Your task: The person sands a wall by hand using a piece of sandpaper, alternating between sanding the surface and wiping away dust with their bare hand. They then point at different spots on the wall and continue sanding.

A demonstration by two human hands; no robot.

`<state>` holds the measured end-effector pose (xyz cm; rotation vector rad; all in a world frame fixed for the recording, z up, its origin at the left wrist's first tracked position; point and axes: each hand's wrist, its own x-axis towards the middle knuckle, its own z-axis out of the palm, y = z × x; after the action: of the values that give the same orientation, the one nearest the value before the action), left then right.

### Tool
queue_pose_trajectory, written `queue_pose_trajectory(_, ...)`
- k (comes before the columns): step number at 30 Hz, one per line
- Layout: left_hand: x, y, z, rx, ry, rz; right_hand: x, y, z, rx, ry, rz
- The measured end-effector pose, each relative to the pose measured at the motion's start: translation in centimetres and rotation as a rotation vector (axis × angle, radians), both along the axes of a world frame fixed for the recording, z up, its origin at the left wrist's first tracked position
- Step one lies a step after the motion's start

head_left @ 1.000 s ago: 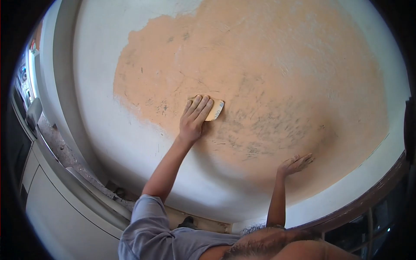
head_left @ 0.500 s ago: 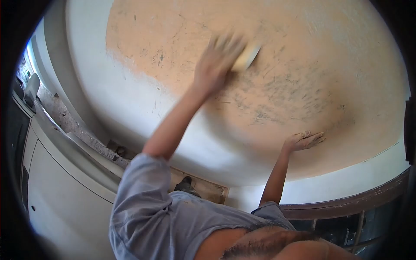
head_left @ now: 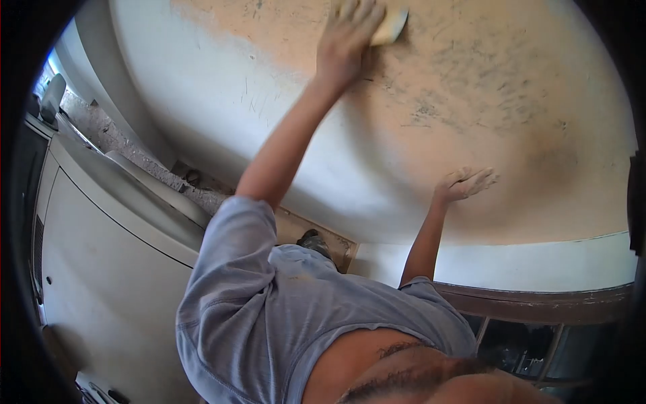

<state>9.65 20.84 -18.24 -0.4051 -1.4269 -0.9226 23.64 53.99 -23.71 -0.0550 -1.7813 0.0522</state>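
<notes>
Against a tan-coated wall (head_left: 471, 94) with dark scuffs, my left hand (head_left: 346, 37) reaches up with its back toward me. Under its palm and thumb side is a pale yellow flat piece with a lighter edge (head_left: 390, 28), partly hidden by the hand; I cannot tell whether it is a scraper or folded sandpaper. Lower and to the right, my right hand (head_left: 471, 183) is near the wall's lower tan area, its fingers stretched out, dusted white, with nothing in them. Grey short sleeves cover my upper arms.
A grey cabinet-like panel (head_left: 121, 269) stands at the left. Behind it runs a rubble-strewn ledge (head_left: 114, 138). A brown frame with dark glass panes (head_left: 525, 347) lies at the lower right. My shoe (head_left: 313, 239) shows on the floor below the wall.
The view has tilted downward, so the wall and both hands sit higher in the frame. My left hand has slid slightly down relative to the wall marks. The right hand stays outstretched.
</notes>
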Motion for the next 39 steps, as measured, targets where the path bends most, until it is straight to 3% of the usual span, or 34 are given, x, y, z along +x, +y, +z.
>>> queue_pose_trajectory(1, 1.0, 2.1, -4.1, -0.001, 0.008, 0.043, 0.5, 0.0, -1.7, -0.002, 0.0, 0.001)
queue_pose_trajectory(4, 5.7, 8.2, -12.5, 0.032, -0.197, -0.143, 4.0, -0.8, -5.3, 0.004, -0.228, 0.097)
queue_pose_trajectory(6, 7.9, 10.5, -14.0, 0.027, -0.249, -0.205, 6.0, -1.0, -6.4, 0.053, -0.307, 0.168)
queue_pose_trajectory(8, 10.1, 11.6, -13.8, -0.031, -0.286, -0.243, 6.5, -0.4, -7.5, 0.204, -0.421, 0.58)
queue_pose_trajectory(9, 11.5, 11.8, -13.8, -0.026, -0.298, -0.238, 6.3, -0.8, -6.9, 0.204, -0.434, 0.587)
queue_pose_trajectory(11, 13.9, 12.2, -14.3, 0.103, -0.678, -0.86, 5.4, -2.6, -3.1, -0.065, -0.511, 0.773)
queue_pose_trajectory(12, 14.7, 12.5, -14.8, 0.144, -0.687, -0.991, 4.7, -2.4, -2.1, -0.074, -0.509, 0.787)
queue_pose_trajectory(15, 16.5, 13.4, -16.1, 0.231, -0.671, -1.343, 3.1, -0.9, -0.3, -0.052, -0.999, 1.04)
queue_pose_trajectory(16, 16.7, 14.1, -17.2, 0.259, -0.616, -1.447, 2.4, -0.8, -0.9, -0.068, -0.982, 1.045)
queue_pose_trajectory(18, 17.2, 15.4, -19.9, 0.312, -0.626, -1.442, 1.7, -1.3, -3.1, -0.195, -1.357, 1.417)
queue_pose_trajectory(19, 17.5, 15.4, -21.4, 0.387, -0.62, -1.435, 1.0, -2.2, -4.7, -0.176, -1.386, 1.554)
queue_pose_trajectory(20, 17.7, 14.7, -22.8, 0.37, -0.632, -1.452, 0.9, -3.0, -6.0, -0.195, -1.37, 1.544)
queue_pose_trajectory(22, 17.9, 13.5, -25.9, 0.496, -0.667, -1.422, 1.5, -4.7, -8.0, -0.528, -1.462, 1.65)
queue_pose_trajectory(23, 17.9, 12.8, -27.6, 0.467, -0.642, -1.401, 1.9, -5.4, -9.0, -0.469, -1.498, 1.465)
queue_pose_trajectory(24, 17.9, 12.2, -29.2, 0.468, -0.634, -1.415, 2.0, -6.0, -10.7, -0.465, -1.496, 1.449)
queue_pose_trajectory(26, 18.0, 11.4, -32.1, 0.464, -0.624, -1.262, 2.2, -7.7, -13.8, -0.195, -1.41, 1.339)
queue_pose_trajectory(27, 18.0, 11.3, -32.9, 0.457, -0.599, -1.28, 2.6, -8.8, -13.2, -0.102, -1.387, 1.268)
queue_pose_trajectory(28, 18.0, 11.2, -33.9, 0.433, -0.578, -1.14, 2.5, -8.8, -13.3, -0.079, -1.365, 1.25)
queue_pose_trajectory(29, 18.0, 10.9, -35.0, 0.41, -0.553, -0.999, 2.3, -8.4, -13.2, 0.072, -1.246, 1.268)
queue_pose_trajectory(30, 18.1, 10.6, -35.9, 0.396, -0.522, -1.017, 2.1, -8.0, -12.5, 0.216, -1.126, 1.276)
queue_pose_trajectory(32, 18.6, 9.9, -38.1, 0.458, -0.697, -0.817, 1.7, -6.5, -8.1, 0.604, -0.681, 1.043)
queue_pose_trajectory(33, 19.0, 9.7, -39.1, 0.438, -0.675, -0.842, 2.1, -5.4, -5.4, 0.763, -0.517, 0.919)
queue_pose_trajectory(35, 20.0, 9.5, -40.8, 0.4, -0.814, -0.692, 3.3, -6.2, -1.0, 0.933, -0.047, 0.345)
queue_pose_trajectory(36, 20.5, 9.7, -41.5, 0.379, -0.793, -0.702, 2.8, -4.5, 0.8, 0.997, 0.095, 0.266)
queue_pose_trajectory(39, 22.0, 10.2, -43.1, 0.27, -0.844, -0.641, -0.3, -3.7, 5.8, 0.97, 0.203, 0.155)
